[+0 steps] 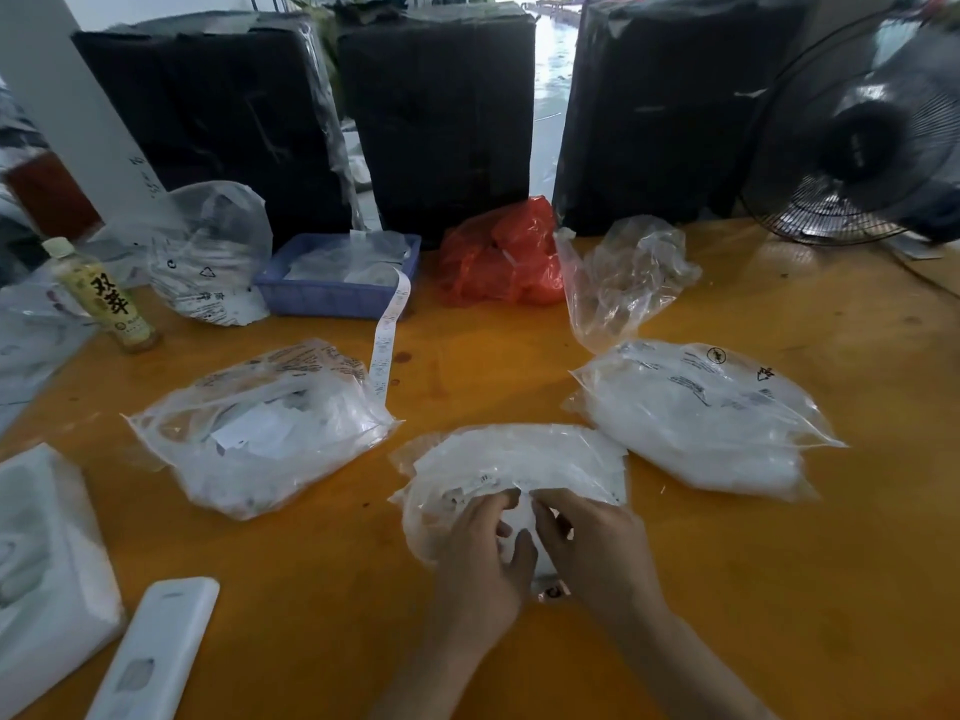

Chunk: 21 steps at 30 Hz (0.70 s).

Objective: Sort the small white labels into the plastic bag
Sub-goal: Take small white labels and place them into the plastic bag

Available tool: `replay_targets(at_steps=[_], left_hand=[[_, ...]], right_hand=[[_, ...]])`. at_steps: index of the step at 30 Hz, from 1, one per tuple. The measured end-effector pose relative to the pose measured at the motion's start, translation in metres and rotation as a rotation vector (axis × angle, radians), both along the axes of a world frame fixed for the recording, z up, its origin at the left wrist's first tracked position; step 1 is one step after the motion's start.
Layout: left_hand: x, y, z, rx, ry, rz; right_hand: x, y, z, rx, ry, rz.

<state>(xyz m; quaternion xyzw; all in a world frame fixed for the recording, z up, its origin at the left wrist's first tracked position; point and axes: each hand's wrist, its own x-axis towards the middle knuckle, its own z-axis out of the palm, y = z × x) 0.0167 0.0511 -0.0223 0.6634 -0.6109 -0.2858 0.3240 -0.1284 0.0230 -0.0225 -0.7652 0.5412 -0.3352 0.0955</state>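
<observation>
A clear plastic bag (519, 459) holding small white labels lies on the orange table (779, 589) just in front of me. My left hand (483, 558) and my right hand (592, 548) sit side by side on its near end, fingers curled into the plastic and the white labels (470, 488) at the bag's mouth. What exactly each fingertip pinches is hidden by the crumpled film. Two fuller clear bags of white labels lie at either side: one bag on the left (260, 428), one on the right (701, 418).
A strip of labels (387, 335) hangs from a blue tray (332, 296). Behind stand a red bag (498, 257), an empty clear bag (623, 278), black wrapped parcels (441, 122), a fan (862, 137). A bottle (101, 298), white foam (47, 553) and a white remote (156, 652) sit left.
</observation>
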Motion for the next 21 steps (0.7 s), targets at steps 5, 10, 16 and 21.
replay_targets(at_steps=[5,10,16,21], left_hand=[[-0.007,0.001,-0.009,0.125,0.245,-0.027],[-0.003,0.000,-0.016,0.218,0.490,0.127],[-0.004,-0.002,-0.022,0.353,0.776,0.346],[-0.001,-0.004,-0.031,0.319,0.766,0.326]], right_hand=[[-0.006,0.010,0.006,0.215,-0.168,0.101],[-0.024,-0.002,0.027,0.361,-0.251,0.101],[-0.109,-0.105,0.052,0.097,0.162,-0.501],[-0.116,-0.141,0.045,0.443,0.532,-0.457]])
